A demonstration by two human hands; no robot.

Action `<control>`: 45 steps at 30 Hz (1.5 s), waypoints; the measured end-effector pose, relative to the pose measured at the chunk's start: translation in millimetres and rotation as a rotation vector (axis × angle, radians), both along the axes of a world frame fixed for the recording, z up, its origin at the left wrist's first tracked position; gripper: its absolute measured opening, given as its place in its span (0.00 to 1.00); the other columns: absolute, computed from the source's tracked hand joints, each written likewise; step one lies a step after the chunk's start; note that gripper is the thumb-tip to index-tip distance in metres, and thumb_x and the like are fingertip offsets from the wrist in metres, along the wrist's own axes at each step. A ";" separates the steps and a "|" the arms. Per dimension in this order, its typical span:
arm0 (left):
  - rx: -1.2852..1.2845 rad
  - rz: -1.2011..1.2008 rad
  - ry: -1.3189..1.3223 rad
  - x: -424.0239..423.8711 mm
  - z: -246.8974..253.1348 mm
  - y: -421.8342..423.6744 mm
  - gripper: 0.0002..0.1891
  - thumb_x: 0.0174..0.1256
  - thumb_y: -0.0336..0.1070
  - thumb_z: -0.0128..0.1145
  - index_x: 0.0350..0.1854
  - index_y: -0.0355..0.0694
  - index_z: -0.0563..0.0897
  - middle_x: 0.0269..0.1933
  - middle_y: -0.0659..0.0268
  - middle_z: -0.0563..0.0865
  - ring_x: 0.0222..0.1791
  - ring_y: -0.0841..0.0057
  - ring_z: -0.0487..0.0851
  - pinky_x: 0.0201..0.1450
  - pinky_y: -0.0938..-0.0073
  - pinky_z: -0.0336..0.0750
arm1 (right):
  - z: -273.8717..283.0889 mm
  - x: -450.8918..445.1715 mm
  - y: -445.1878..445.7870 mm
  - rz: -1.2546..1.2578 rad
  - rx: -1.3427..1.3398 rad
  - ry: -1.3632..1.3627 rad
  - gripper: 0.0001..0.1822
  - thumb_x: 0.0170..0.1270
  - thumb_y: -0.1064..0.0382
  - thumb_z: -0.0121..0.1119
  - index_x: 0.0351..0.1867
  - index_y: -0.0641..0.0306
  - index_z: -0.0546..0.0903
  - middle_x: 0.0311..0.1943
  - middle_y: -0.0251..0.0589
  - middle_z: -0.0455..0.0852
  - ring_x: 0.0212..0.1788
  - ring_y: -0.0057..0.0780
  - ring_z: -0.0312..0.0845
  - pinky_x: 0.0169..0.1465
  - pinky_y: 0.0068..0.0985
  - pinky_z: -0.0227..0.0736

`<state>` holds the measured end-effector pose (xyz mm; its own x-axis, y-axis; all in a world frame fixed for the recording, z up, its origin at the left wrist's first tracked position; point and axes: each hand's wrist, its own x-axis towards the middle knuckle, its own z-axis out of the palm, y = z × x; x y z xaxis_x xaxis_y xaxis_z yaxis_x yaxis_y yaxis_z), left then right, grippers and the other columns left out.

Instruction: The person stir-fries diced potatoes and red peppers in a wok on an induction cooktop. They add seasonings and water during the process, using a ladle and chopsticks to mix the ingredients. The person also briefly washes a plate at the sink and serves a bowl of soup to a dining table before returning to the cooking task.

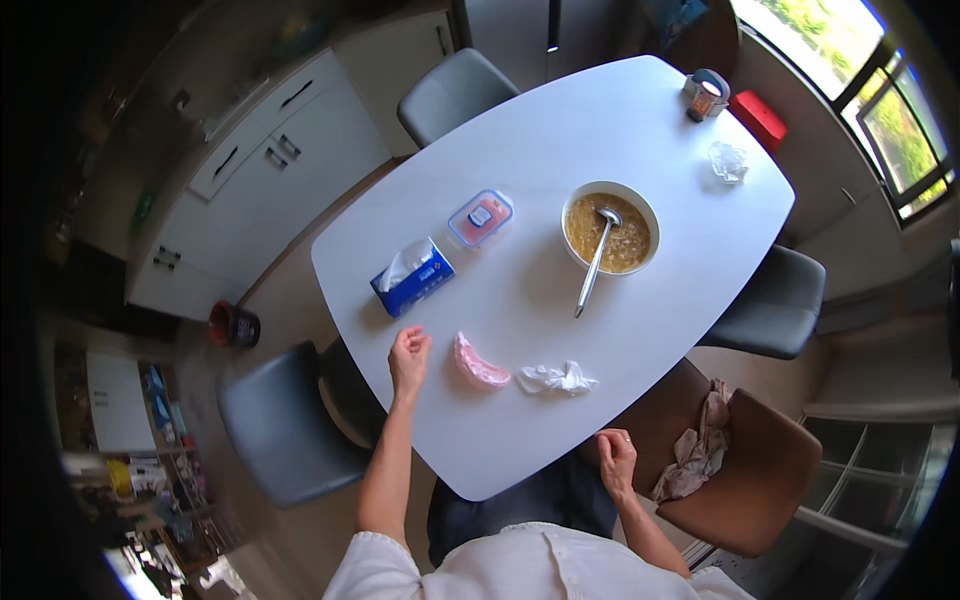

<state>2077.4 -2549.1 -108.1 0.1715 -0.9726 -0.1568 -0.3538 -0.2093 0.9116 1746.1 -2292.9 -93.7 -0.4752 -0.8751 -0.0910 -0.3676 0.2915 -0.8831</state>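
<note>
Over the near left part of the white table (480,300) is my left hand (409,360), its fingers curled, nothing seen in it. A blue tissue pack (415,283) lies just beyond it, and a pink elastic-edged cloth item (477,366) to its right. Beside that is a crumpled white tissue (559,379). My right hand (617,457) is at the table's near right edge, fingers bent, a ring on one finger; nothing shows in it. Farther back stand a lidded plastic container (481,219) with pink contents and a white bowl (657,225) of noodle-like soup, a metal ladle (592,274) resting in it.
Grey chairs (285,427) stand around the table; a brown chair (772,472) at right holds a crumpled cloth (697,457). At the far right end are a candle-like jar (703,101), a clear crumpled plastic item (728,163) and a red box (757,120). A bin (234,325) stands left.
</note>
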 end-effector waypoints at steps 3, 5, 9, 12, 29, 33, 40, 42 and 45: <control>-0.201 -0.091 -0.074 -10.2 19.6 -32.1 0.14 0.61 0.32 0.64 0.48 0.35 0.81 0.41 0.59 0.87 0.41 0.73 0.86 0.41 0.75 0.81 | 13.0 41.3 -38.5 0.060 0.008 -0.043 0.06 0.67 0.68 0.58 0.36 0.66 0.85 0.30 0.39 0.83 0.32 0.24 0.81 0.38 0.21 0.74; -0.319 -0.181 -0.046 -27.2 45.6 -72.4 0.13 0.60 0.30 0.63 0.47 0.35 0.81 0.43 0.58 0.86 0.45 0.67 0.85 0.47 0.70 0.80 | 21.1 65.9 -92.0 0.129 -0.121 -0.046 0.06 0.68 0.68 0.58 0.40 0.67 0.84 0.30 0.39 0.84 0.32 0.23 0.82 0.38 0.21 0.74; -0.552 -0.323 -0.302 -56.1 65.0 -164.7 0.16 0.60 0.30 0.61 0.50 0.34 0.79 0.50 0.52 0.82 0.52 0.55 0.80 0.56 0.62 0.75 | 14.7 104.5 -229.6 0.130 -0.134 -0.507 0.13 0.70 0.63 0.58 0.51 0.68 0.79 0.40 0.39 0.84 0.36 0.24 0.81 0.39 0.22 0.77; -0.416 -0.315 -0.371 -72.0 30.5 -231.4 0.23 0.58 0.39 0.64 0.54 0.31 0.77 0.52 0.48 0.81 0.54 0.53 0.79 0.60 0.59 0.72 | -6.0 115.8 -321.9 0.012 -0.015 -0.589 0.24 0.70 0.60 0.58 0.62 0.69 0.70 0.50 0.48 0.79 0.40 0.32 0.83 0.41 0.27 0.81; 0.015 -0.570 -0.571 -81.8 28.5 -223.4 0.39 0.49 0.49 0.72 0.59 0.28 0.73 0.59 0.43 0.76 0.60 0.51 0.76 0.61 0.58 0.73 | -40.1 118.2 -358.1 -0.328 -0.043 -0.433 0.23 0.69 0.57 0.60 0.60 0.67 0.73 0.39 0.40 0.84 0.36 0.24 0.80 0.36 0.22 0.78; -0.547 -0.453 -0.368 -76.6 36.5 -194.0 0.36 0.54 0.33 0.68 0.64 0.31 0.65 0.61 0.46 0.71 0.63 0.50 0.69 0.65 0.57 0.67 | -23.2 128.1 -259.9 -0.335 -0.319 -0.250 0.13 0.71 0.58 0.57 0.50 0.63 0.78 0.36 0.38 0.84 0.36 0.22 0.77 0.38 0.21 0.74; -0.572 -0.526 -0.188 -58.1 74.6 -36.8 0.19 0.55 0.29 0.62 0.49 0.32 0.76 0.48 0.50 0.79 0.52 0.50 0.75 0.58 0.55 0.69 | 1.0 135.4 2.0 -0.357 0.086 -0.055 0.14 0.68 0.57 0.57 0.30 0.66 0.80 0.36 0.46 0.81 0.38 0.41 0.78 0.44 0.35 0.73; -0.517 -0.655 -0.220 -64.2 67.3 25.0 0.14 0.54 0.31 0.63 0.43 0.35 0.78 0.44 0.54 0.82 0.49 0.54 0.78 0.56 0.57 0.70 | -3.0 129.0 65.7 -0.424 0.008 0.035 0.14 0.69 0.57 0.57 0.33 0.67 0.83 0.39 0.47 0.83 0.39 0.37 0.83 0.45 0.31 0.78; -0.408 -0.898 -0.154 -91.8 59.7 127.4 0.11 0.54 0.35 0.66 0.37 0.38 0.81 0.38 0.59 0.84 0.45 0.59 0.81 0.53 0.61 0.72 | -9.2 121.5 158.5 -0.691 -0.030 -0.199 0.15 0.69 0.57 0.57 0.33 0.68 0.84 0.39 0.45 0.84 0.32 0.31 0.85 0.37 0.28 0.80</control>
